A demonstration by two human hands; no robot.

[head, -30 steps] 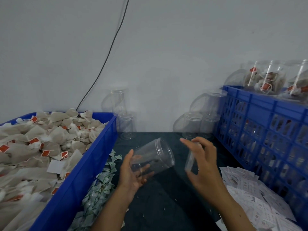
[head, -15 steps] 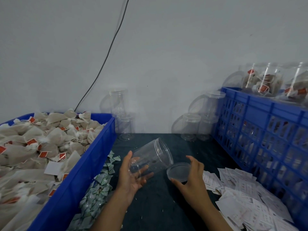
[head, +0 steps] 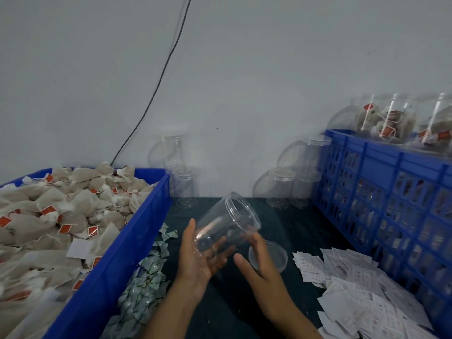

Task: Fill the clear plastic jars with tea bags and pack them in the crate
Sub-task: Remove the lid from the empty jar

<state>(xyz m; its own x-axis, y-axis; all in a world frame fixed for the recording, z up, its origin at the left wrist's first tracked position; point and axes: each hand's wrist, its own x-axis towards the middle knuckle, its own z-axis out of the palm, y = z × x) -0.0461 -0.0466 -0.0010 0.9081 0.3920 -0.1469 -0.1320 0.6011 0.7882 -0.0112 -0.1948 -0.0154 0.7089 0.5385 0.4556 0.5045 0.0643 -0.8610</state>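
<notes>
1. The left hand (head: 195, 260) cradles an empty clear jar (head: 226, 228) from below, thumb up the near-left side and the fingers (head: 221, 255) loosely curled under its base end. The right hand (head: 254, 258) comes in from the right with fingers nearly straight, its tips against the jar's lower wall; it grips nothing that I can see.

2. The jar lies tilted, its long axis running from the left palm up and away to the right, with the open mouth facing up and away from the person. It is held clear of the table (head: 244, 302).

3. Its lid (head: 267, 255) lies flat on the table just beside the right hand, partly hidden behind it.

4. The tea bags (head: 73, 211) are heaped in the blue bin (head: 127, 241) to the left, so the mouth points away from them. My judgement: the jar must be turned upright or towards the bin before filling, and the left hand is the nearer to the heap.

5. The bin's long rim stands close at the left, with small sachets (head: 149, 267) lying along its foot. The blue crate (head: 381, 182), holding filled jars (head: 391, 121), walls in the right, with paper slips (head: 354, 285) spread before it. Empty jars (head: 283, 187) stand at the back, well apart from the hands.

6. Open room is the dark strip of table between bin and crate.
</notes>
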